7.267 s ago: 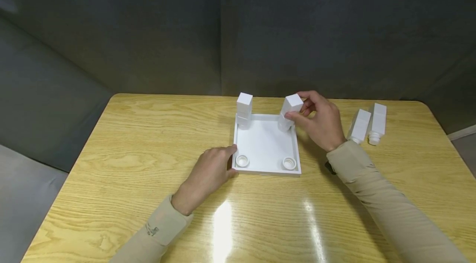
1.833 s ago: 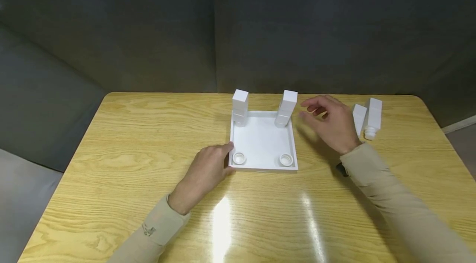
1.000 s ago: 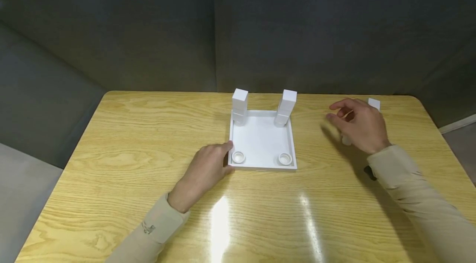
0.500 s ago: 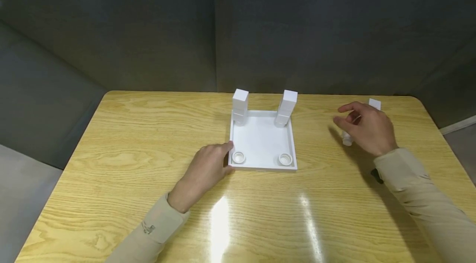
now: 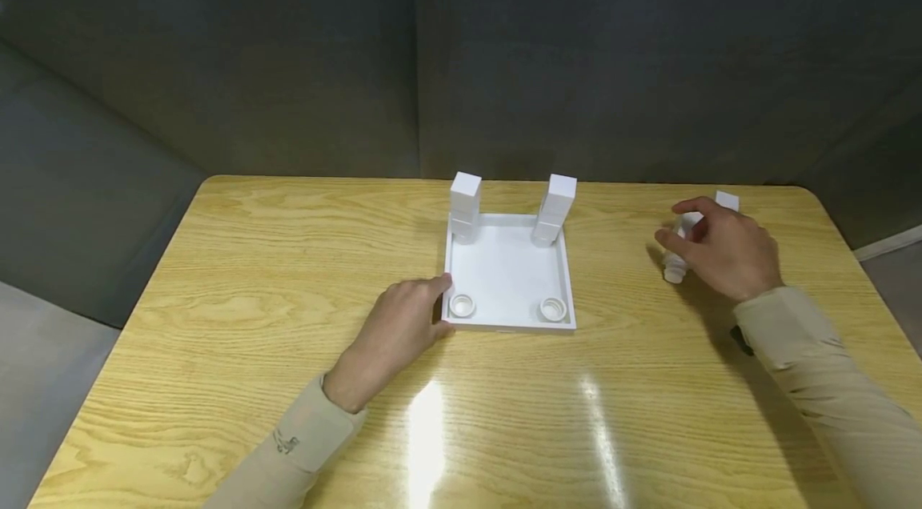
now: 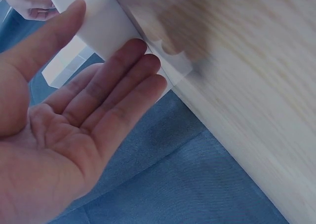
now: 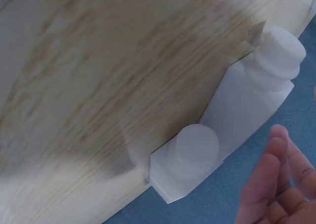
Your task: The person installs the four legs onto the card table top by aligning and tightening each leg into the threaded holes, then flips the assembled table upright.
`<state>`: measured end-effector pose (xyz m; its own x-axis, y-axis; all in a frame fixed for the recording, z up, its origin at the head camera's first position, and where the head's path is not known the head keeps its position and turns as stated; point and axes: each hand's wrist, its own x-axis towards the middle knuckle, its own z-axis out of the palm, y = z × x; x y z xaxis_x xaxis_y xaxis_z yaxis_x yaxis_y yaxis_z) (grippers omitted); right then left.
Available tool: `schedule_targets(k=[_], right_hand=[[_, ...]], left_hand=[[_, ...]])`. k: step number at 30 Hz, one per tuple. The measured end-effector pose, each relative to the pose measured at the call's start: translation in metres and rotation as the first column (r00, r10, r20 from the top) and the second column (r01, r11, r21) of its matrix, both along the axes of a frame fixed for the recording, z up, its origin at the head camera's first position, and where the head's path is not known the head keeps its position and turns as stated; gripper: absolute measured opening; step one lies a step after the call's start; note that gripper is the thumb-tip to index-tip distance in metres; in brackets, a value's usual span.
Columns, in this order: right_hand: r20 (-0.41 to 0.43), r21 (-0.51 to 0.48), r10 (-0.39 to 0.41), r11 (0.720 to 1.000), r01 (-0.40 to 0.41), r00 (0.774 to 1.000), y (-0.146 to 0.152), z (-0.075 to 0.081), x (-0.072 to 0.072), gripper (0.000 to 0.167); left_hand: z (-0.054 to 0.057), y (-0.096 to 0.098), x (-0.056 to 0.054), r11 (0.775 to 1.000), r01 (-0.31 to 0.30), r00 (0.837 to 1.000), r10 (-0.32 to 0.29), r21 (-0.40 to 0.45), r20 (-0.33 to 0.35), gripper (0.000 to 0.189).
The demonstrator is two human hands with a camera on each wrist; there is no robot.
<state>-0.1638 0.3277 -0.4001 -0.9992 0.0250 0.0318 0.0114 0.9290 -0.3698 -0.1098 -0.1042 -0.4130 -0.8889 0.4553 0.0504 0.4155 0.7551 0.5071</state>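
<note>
In the head view, my left hand (image 5: 396, 325) lies against the left side of a shallow white square tray (image 5: 511, 273), near its front corner. The left wrist view shows fairly straight fingers touching the tray's side wall, thumb apart. Two white square posts (image 5: 465, 205) (image 5: 556, 205) stand upright at the tray's back corners; round white sockets (image 5: 462, 306) (image 5: 552, 309) sit at the front ones. On the right, my right hand (image 5: 731, 249) hovers over two lying white posts (image 7: 247, 105) (image 7: 173, 179) with round ends. Its fingers are spread around the nearer one, without gripping.
Everything rests on a wood-grain table (image 5: 288, 253) with rounded back corners. A dark grey curtain (image 5: 288, 53) hangs behind the back edge. Glossy light reflections lie on the table's front part.
Earlier my right hand gripped the tray's back right post; it let go and moved right, over the lying posts. The left hand has stayed at the tray.
</note>
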Motion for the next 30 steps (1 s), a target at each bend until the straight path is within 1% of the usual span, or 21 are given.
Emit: schedule_targets(k=[6, 14, 23, 30], right_hand=[[0.044, 0.032, -0.006, 0.999, 0.004, 0.999, 0.006, 0.001, 0.000, 0.069], [0.065, 0.062, -0.013, 0.998, 0.009, 0.998, 0.009, 0.003, -0.001, 0.071], [0.120, 0.107, -0.070, 0.993, 0.057, 0.990, 0.013, 0.004, -0.003, 0.083], [0.136, 0.125, -0.073, 0.991, 0.056, 0.988, 0.017, 0.002, -0.006, 0.086]], left_hand=[[0.000, 0.000, 0.000, 1.000, 0.001, 1.000, -0.001, 0.001, -0.002, 0.059], [-0.001, 0.000, 0.000, 1.000, 0.001, 1.000, -0.001, 0.010, 0.002, 0.059], [-0.001, -0.001, 0.000, 1.000, -0.001, 1.000, 0.001, 0.011, 0.004, 0.061], [-0.001, -0.001, 0.000, 1.000, 0.002, 1.000, -0.002, 0.017, -0.001, 0.061]])
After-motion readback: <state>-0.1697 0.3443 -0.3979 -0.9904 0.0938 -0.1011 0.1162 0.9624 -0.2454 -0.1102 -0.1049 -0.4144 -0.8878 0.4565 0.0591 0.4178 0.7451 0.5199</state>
